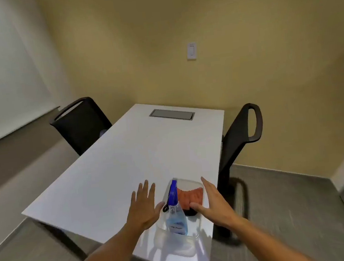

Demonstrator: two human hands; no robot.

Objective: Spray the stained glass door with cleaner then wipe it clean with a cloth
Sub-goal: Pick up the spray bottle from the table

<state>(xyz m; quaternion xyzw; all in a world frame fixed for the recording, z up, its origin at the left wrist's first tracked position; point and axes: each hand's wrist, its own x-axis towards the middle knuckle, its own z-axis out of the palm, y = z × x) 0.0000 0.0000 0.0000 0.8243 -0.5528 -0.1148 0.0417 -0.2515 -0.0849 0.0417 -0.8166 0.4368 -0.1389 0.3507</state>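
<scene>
One white table fills the middle of the view, its long bare top running away from the near right corner to a grey hatch at the far end. Two black chairs stand at the table, one off its far left edge, one tight against its right edge. Near the table's near right corner sits one clear tray, close to the right edge. In the tray lie one spray bottle with a blue head and one orange cloth beside it. Left hand hovers flat, fingers spread, empty, beside the tray's left wall. Right hand is spread wide above the tray's right side, gripping nothing.
</scene>
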